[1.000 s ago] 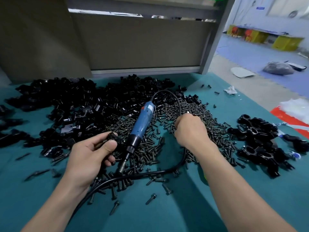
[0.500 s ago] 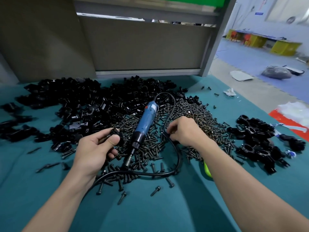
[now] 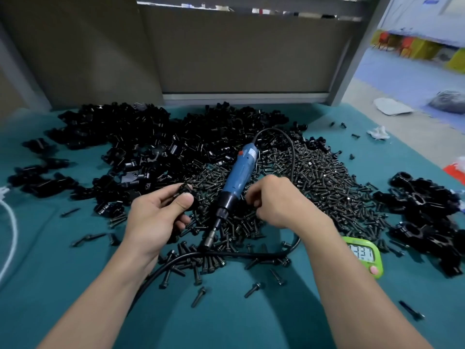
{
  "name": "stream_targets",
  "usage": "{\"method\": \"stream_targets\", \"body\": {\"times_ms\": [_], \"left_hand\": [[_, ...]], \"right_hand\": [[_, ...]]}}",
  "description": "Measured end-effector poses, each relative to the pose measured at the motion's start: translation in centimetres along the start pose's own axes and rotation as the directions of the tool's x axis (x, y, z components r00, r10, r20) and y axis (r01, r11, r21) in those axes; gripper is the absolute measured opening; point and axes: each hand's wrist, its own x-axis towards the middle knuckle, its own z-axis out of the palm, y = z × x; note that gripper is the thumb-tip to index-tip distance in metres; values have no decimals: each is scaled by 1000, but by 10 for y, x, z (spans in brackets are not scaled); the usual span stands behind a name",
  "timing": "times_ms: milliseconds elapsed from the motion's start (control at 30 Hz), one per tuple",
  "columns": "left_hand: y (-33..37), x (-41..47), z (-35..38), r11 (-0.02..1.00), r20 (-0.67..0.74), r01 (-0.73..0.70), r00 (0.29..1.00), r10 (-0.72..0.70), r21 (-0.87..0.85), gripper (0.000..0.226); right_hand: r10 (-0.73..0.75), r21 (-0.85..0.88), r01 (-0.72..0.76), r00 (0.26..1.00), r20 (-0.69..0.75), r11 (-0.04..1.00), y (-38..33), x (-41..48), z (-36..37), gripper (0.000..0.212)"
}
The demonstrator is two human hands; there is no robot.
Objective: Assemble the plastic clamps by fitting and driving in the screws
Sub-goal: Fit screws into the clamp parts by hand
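Observation:
My left hand [image 3: 156,217] holds a small black plastic clamp [image 3: 185,191] between thumb and fingers, just left of the blue electric screwdriver [image 3: 237,176]. The screwdriver lies on a heap of black screws [image 3: 314,182], tip towards me. My right hand [image 3: 279,204] is curled just right of the screwdriver, fingertips down among the screws; what they pinch is hidden. A large pile of loose black clamp parts [image 3: 141,147] covers the far left of the teal table [image 3: 50,285].
Finished black clamps [image 3: 422,217] lie heaped at the right. A green digital timer [image 3: 363,255] sits by my right forearm. The screwdriver's black cable [image 3: 239,254] loops across the near table. Stray screws lie scattered near me. A white cord [image 3: 11,235] runs at the left edge.
My right hand has moved left from the screw heap to beside the screwdriver. My left hand keeps holding the clamp. The green timer has come into view.

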Motion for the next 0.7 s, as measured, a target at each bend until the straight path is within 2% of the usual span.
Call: {"method": "stream_targets", "body": {"times_ms": [233,300,400,500,567,633,700], "left_hand": [[-4,1,1,1000,-1,2,1000,-2,18,47],[-4,1,1,1000,-3,2,1000,-2,23,46],[-3,-1,2,1000,9,2,1000,-3,20,37],[-3,-3,3,999,11,-9,1000,8,37,32],[-3,-3,2,999,4,-16,1000,16,50,33],[-4,-4,2,998,-5,-19,1000,19,62,38],[-4,-5,1,997,-15,-22,1000,24,70,41]], "right_hand": [[34,204,9,978,-205,979,13,-6,23,30],[35,214,17,970,-240,977,16,-10,25,31],[-4,233,49,981,-192,971,17,-15,21,32],[-62,234,71,997,-46,970,15,-20,15,23],[-81,217,74,996,24,973,14,-24,13,27],[-78,192,71,997,30,979,15,-26,11,31],[-47,193,44,999,7,980,12,-28,11,27]]}}
